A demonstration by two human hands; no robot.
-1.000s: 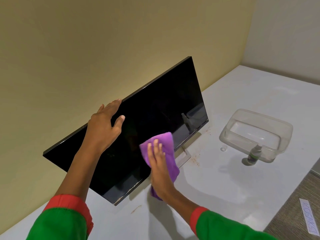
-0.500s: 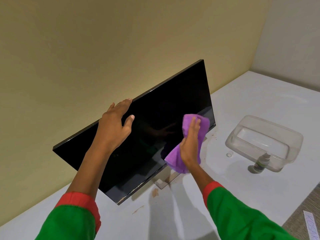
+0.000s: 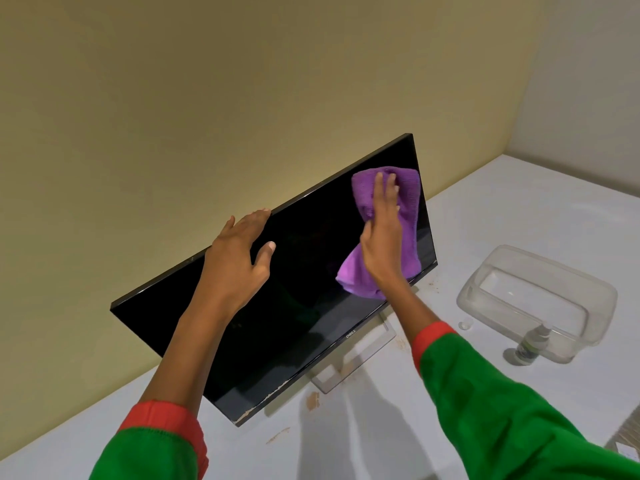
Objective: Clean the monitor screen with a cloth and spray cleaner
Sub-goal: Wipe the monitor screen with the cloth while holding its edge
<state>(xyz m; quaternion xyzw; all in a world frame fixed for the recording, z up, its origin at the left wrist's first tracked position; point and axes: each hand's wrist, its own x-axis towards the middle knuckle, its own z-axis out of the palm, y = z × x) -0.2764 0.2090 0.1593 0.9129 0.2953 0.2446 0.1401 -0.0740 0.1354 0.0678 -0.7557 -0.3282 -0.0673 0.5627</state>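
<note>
A black monitor (image 3: 298,306) stands on its silver base on a white desk, its dark screen facing me. My left hand (image 3: 235,265) grips the monitor's top edge, fingers over the back and thumb on the screen. My right hand (image 3: 382,237) lies flat on a purple cloth (image 3: 408,202) and presses it against the upper right part of the screen, near the right edge. A small spray bottle (image 3: 531,344) stands upright on the desk at the right, apart from both hands.
A clear plastic tub (image 3: 595,306) sits on the white desk (image 3: 485,237) just behind the spray bottle. A yellow wall rises close behind the monitor. The desk's front right edge shows at the lower right corner, with floor beyond.
My right hand has swept the purple cloth from the lower middle of the screen up and to the right, to the upper right corner. My left hand has stayed on the top edge.
</note>
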